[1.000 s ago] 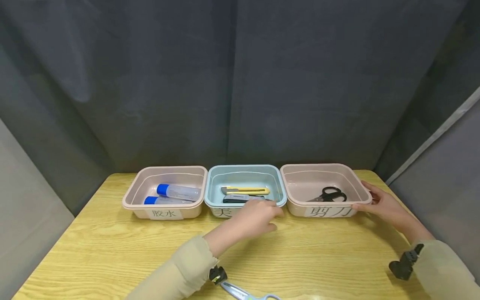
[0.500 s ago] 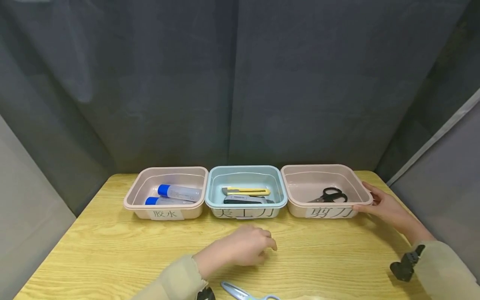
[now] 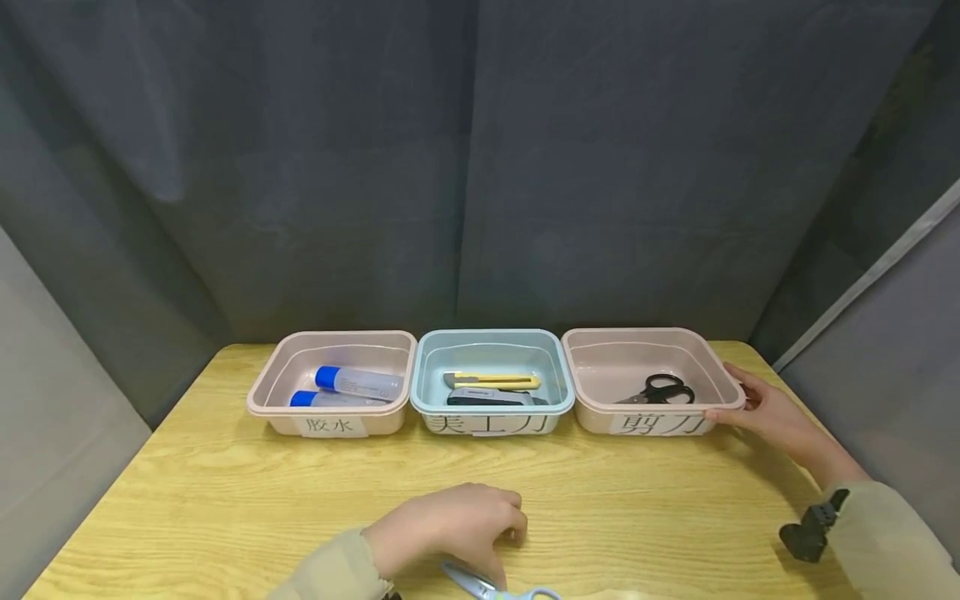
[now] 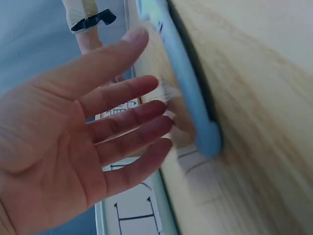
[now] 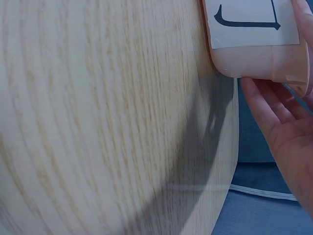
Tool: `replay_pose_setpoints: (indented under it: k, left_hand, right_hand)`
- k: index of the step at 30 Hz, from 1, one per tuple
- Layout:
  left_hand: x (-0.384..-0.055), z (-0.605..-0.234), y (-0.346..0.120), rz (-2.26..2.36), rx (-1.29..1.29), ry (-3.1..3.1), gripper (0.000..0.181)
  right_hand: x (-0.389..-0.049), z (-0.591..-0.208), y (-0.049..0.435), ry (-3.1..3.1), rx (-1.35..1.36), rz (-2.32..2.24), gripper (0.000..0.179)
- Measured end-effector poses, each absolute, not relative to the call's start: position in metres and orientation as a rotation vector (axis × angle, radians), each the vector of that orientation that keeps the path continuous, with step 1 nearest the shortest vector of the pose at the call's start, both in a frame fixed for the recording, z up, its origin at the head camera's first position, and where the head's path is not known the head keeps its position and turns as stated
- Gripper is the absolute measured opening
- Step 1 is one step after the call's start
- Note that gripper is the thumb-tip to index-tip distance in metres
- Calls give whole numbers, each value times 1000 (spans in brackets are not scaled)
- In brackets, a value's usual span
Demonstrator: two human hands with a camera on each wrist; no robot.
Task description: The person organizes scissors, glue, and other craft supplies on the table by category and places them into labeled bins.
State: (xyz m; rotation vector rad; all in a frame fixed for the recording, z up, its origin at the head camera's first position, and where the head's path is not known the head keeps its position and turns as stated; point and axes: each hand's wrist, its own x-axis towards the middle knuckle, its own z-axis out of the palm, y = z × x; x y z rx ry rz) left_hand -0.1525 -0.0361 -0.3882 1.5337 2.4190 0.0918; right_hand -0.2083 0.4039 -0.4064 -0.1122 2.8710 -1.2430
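Observation:
My left hand (image 3: 465, 525) hovers just over a pair of light blue scissors (image 3: 478, 585) at the table's front edge. In the left wrist view its fingers (image 4: 132, 122) are spread and loosely bent, with nothing between them and the scissors (image 4: 188, 81) apart from them. My right hand (image 3: 772, 421) holds the right front corner of the right pink bin (image 3: 600, 408), thumb at the front and fingers along the side. Inside that bin lie black-handled scissors (image 3: 663, 389). The right wrist view shows the fingers (image 5: 261, 105) against the bin's end wall.
A light blue bin (image 3: 491, 337) in the middle holds a yellow utility knife (image 3: 498, 382) and a grey-black one (image 3: 487, 397). The left pink bin (image 3: 337, 339) contains two blue-capped glue bottles (image 3: 367, 384). Dark curtains (image 3: 375, 167) stand behind the wooden table (image 3: 225, 500).
My left hand has drawn back from the front of the blue bin, down toward the light blue scissors. The right hand stays on the right pink bin.

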Motion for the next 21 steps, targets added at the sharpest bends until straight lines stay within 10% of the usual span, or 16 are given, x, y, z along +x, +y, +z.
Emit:
replay_pose_setpoints:
  k: [21]
  left_hand:
    - [-140,-393,-44,23,1648,2409,22]
  right_hand:
    - [-208,-406,404,2858,-144,-1294,92]
